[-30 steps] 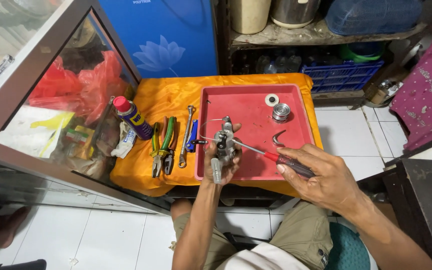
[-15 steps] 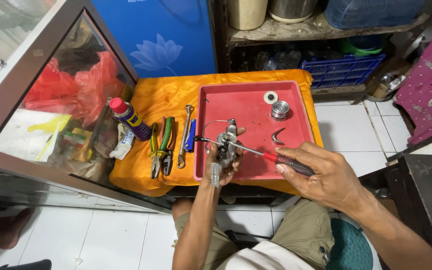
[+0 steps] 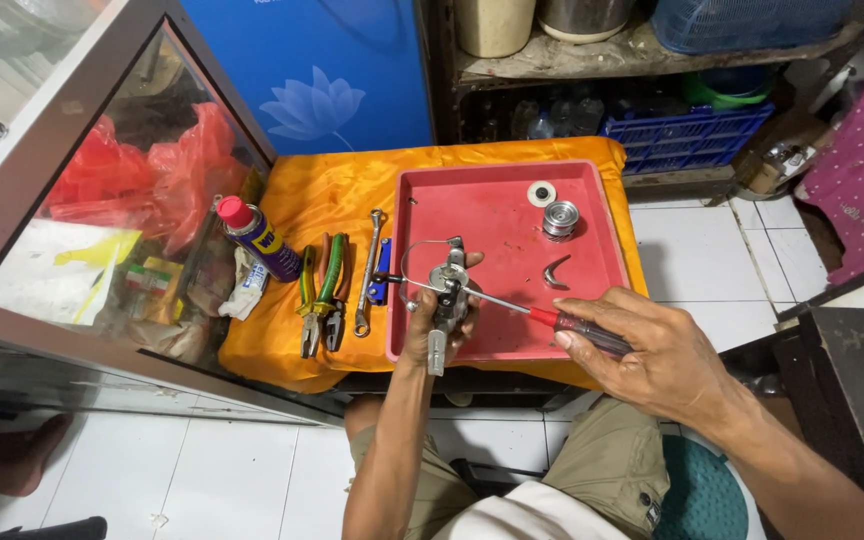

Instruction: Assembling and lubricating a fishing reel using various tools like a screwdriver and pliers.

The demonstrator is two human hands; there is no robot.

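Left hand (image 3: 430, 325) grips a metal fishing reel (image 3: 444, 290) from below, fingers wrapped around its stem, reel held over the near-left part of the red tray (image 3: 492, 215); wire bail arm loops out at 10 o'clock from the reel body. Right hand (image 3: 652, 350) is closed around a screwdriver (image 3: 542, 315) with red-and-black handle, shaft running toward 10 o'clock, tip touching the reel. In the tray at 1 o'clock from the reel: silver spool (image 3: 560, 218), white washer ring (image 3: 541, 193) just beyond it, small curved metal piece (image 3: 555, 272) nearer, all apart from each other. Tray sits on an orange cloth (image 3: 332, 200). At 9 o'clock of the tray: blue-handled tool (image 3: 382, 275), combination wrench (image 3: 367, 270), green-handled pliers (image 3: 333, 290), yellow-green pliers (image 3: 309, 305), then a blue spray can with red cap (image 3: 257, 238) lying tilted, white rag (image 3: 242, 285) beside it. Glass cabinet (image 3: 102, 220) with red plastic bags (image 3: 142, 170) at far left
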